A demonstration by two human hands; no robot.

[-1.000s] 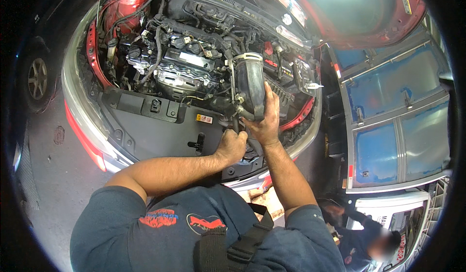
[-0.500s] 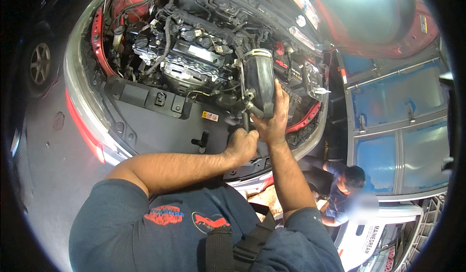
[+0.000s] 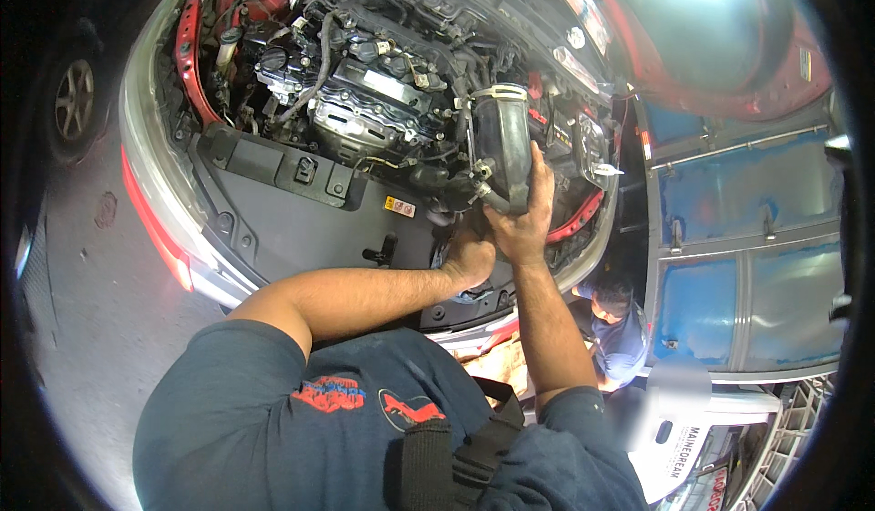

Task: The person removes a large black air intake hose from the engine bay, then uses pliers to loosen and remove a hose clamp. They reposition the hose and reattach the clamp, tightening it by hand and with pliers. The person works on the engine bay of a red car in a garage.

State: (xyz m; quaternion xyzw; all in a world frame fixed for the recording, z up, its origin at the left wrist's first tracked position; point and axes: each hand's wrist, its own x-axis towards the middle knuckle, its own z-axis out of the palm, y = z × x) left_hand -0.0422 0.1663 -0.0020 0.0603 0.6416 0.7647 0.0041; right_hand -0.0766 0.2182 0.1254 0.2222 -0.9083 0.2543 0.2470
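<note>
A black ribbed air intake duct (image 3: 507, 146) stands above the right side of the engine bay, a pale hose clamp (image 3: 499, 93) around its top end. My right hand (image 3: 526, 216) supports its lower end, fingers along its right side and thumb below. From the duct's lower left branches a short thin hose (image 3: 486, 192) with small fittings. Just under this, my left hand (image 3: 470, 258) is closed in a fist near the front panel; whatever it grips is hidden. The engine (image 3: 374, 101) lies to the left of the duct.
A black radiator cover (image 3: 301, 233) spans the car's front. The battery (image 3: 554, 133) sits right of the duct. The raised red hood (image 3: 729, 46) is at upper right. A co-worker (image 3: 615, 333) crouches at right, near blue-and-grey panels (image 3: 702, 306). Another car's wheel (image 3: 75, 101) shows at left.
A dark rod-like piece that stuck up from my left fist no longer shows. My right hand stays on the duct. The view has shifted slightly, and the co-worker's head has moved up and left.
</note>
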